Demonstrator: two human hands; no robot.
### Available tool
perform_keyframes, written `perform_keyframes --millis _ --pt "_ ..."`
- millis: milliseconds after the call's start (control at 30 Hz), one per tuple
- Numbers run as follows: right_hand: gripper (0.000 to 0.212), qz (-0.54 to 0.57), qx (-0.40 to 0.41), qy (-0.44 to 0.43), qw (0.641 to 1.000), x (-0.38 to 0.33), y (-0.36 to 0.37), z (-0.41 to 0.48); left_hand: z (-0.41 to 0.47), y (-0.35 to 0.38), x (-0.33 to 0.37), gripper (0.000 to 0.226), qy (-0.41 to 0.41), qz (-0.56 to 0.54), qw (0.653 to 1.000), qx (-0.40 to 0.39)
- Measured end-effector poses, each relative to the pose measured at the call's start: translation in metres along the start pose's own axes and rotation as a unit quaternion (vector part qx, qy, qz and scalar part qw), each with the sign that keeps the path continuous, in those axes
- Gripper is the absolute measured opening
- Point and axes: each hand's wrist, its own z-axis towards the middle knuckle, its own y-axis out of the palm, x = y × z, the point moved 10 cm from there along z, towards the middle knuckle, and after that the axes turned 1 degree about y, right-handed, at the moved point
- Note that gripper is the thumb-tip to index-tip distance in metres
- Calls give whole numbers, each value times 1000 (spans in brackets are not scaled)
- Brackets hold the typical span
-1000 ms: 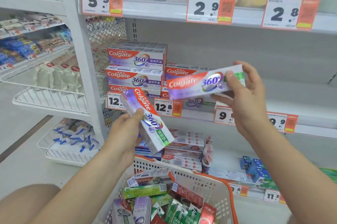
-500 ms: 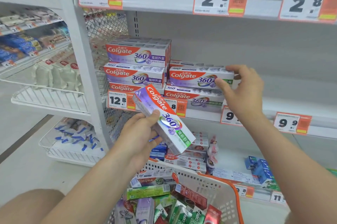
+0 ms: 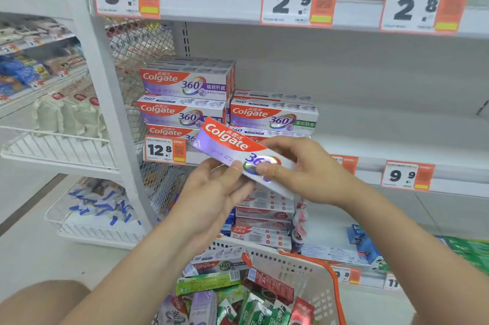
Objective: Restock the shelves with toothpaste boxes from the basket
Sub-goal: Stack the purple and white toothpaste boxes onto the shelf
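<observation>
Toothpaste box (image 3: 227, 140) hangs in mid-air just in front of the middle shelf (image 3: 397, 136), tilted, its red Colgate end up at the left and its other end lower at the right. I have both hands on it. My left hand (image 3: 214, 192) holds it from below, thumb pressed on the lower edge. My right hand (image 3: 312, 171) grasps the right end, thumb on the 360 logo and fingers curled over the top. Behind it on the shelf two stacks of matching boxes stand side by side: a taller left stack (image 3: 185, 83) and a lower right stack (image 3: 272, 116). A 12.8 price tag (image 3: 164, 150) sits under the left one. Below my arms, the basket (image 3: 304, 279) holds a jumble of more boxes.
</observation>
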Motion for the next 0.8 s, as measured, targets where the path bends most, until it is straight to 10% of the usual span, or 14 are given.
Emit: perform_keyframes --millis 200,533,800 --pt "45 -310 261 -3 914 12 -73 -14 12 -12 27 54 110 388 912 77" --pt "54 -333 321 -1 887 18 -65 16 32 22 51 82 301 654 693 44" --pt "98 -69 339 101 933 52 -66 9 41 27 45 85 292 658 694 30"
